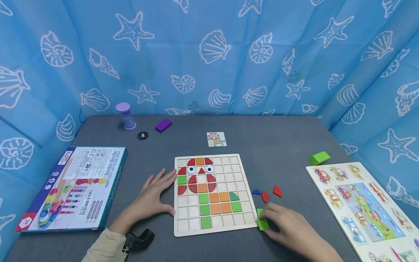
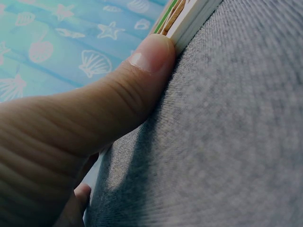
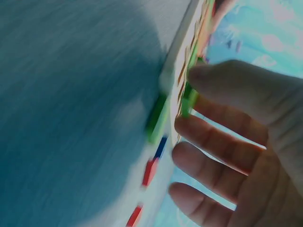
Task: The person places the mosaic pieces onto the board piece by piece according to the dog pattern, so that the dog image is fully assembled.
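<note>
A wooden grid board [image 1: 230, 177] lies mid-table, with red, orange and green tiles forming an animal-like figure with two eye pieces. My left hand [image 1: 152, 198] lies along its left edge, fingers extended. In the left wrist view, the left thumb [image 2: 147, 64] touches the board's side. Beside the lower right corner, my right hand [image 1: 291, 227] pinches a small green tile [image 3: 188, 100] between thumb and index finger. Another green piece [image 3: 157, 117] lies on the table near it. A blue piece [image 1: 256, 191] and two red pieces [image 1: 277, 191] lie just beyond that hand.
A pattern card [image 1: 216, 139] lies behind the board. To the left are a boxed toy [image 1: 75, 189], an hourglass [image 1: 127, 117], a black disc [image 1: 143, 135] and a purple block [image 1: 163, 125]. To the right, a green block [image 1: 319, 158] stands near a picture puzzle [image 1: 366, 207].
</note>
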The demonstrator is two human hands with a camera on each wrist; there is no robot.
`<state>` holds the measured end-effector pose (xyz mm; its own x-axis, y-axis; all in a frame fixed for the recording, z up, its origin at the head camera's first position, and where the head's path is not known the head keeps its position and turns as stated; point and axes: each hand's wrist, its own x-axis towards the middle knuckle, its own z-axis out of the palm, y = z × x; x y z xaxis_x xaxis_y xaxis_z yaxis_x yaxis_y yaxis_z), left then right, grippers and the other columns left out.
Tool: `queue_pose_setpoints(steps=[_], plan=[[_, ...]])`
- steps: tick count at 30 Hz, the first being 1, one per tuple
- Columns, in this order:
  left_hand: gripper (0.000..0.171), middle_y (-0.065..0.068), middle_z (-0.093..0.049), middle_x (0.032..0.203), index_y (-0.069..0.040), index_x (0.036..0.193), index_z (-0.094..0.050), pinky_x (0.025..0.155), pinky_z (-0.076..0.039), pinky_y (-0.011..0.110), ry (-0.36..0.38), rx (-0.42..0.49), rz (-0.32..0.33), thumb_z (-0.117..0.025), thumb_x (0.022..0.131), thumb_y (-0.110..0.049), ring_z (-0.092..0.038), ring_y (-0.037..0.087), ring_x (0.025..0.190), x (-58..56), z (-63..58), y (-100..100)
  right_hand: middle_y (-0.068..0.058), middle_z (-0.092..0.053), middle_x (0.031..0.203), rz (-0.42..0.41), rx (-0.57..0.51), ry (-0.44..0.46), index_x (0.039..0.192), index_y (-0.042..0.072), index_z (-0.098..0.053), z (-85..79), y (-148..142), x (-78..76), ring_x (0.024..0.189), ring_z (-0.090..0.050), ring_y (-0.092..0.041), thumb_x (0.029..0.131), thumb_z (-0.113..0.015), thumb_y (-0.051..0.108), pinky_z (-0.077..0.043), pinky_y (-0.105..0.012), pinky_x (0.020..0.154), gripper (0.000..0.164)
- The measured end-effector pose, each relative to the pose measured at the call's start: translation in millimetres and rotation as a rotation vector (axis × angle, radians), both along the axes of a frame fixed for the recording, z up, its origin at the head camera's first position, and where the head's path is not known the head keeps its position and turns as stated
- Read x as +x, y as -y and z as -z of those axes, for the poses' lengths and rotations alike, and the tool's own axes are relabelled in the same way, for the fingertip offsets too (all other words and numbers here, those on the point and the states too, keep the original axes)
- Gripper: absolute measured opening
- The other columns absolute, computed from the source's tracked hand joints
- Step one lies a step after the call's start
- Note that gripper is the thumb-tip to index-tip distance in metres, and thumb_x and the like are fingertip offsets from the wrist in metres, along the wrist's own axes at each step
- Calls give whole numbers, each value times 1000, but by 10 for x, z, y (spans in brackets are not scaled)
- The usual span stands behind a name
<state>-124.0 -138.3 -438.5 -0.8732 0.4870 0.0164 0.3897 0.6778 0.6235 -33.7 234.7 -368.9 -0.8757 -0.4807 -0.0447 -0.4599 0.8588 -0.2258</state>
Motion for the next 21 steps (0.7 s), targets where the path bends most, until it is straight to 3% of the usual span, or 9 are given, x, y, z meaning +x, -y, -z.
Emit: queue_pose_setpoints(steps=[6,10,21], plan=[[111,-4,-21,147,-18,140,-27,104,0,54,-4,-1,5,-72,49,-61,-8,27,136,-4,6,5,16,-54,83,-69,-35,-146,88,22,-65,36,304,-88,70,-49,2,65,-76,22,-46,-20,57,25],[111,-5,-21,147,-18,141,-27,104,0,54,3,4,5,-71,49,-62,-8,27,136,0,3,-2,14,-56,83,-101,-36,-155,87,20,-68,92,411,-119,73,-52,0,63,-77,22,-48,-21,61,25],[111,-4,-21,147,-18,141,-27,104,0,53,1,0,1,-72,48,-60,-8,28,136,-7,-8,-2,14,-55,82,-77,-1,-141,87,21,-70,138,475,-143,74,-51,-1,64,-77,25,-47,-21,61,24]])
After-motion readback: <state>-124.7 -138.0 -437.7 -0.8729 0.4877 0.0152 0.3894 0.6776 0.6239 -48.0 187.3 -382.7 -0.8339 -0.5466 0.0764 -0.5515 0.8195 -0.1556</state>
